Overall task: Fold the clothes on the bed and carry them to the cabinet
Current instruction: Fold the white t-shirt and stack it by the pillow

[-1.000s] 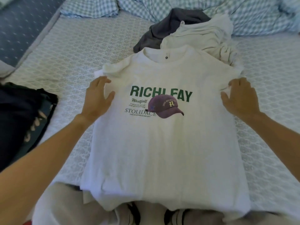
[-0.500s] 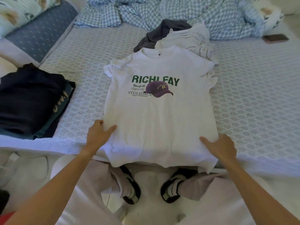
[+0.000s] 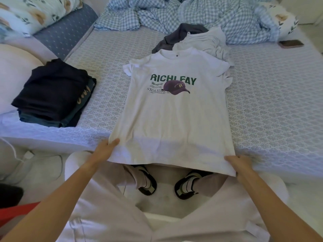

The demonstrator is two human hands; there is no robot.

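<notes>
**Hem of the white T-shirt pinched at both corners**

Since half a second ago your hands have slid from lying flat on the lower shirt to its bottom corners, which now hang past the bed edge. Your left hand (image 3: 104, 151) pinches the left hem corner, thumb on top and fingers tucked beneath the cloth. Your right hand (image 3: 240, 165) grips the right hem corner the same way, thumb lying along the hem.

The white T-shirt (image 3: 174, 119) lies face up and mostly smooth on the patterned bed sheet (image 3: 271, 110), collar away from you, short sleeves slightly bunched at the shoulders. Its print reads "RICHI FAY" in green capitals, with smaller lettering and a purple baseball cap below.

Just beyond the T-shirt's collar, touching it, sits a crumpled pale garment (image 3: 204, 42) and a dark grey garment (image 3: 176, 36). Well left of the T-shirt rests a folded dark stack (image 3: 54, 93). Beyond the collar lies a checked blue duvet (image 3: 201, 13); far to the T-shirt's right, a phone (image 3: 291, 43).
</notes>
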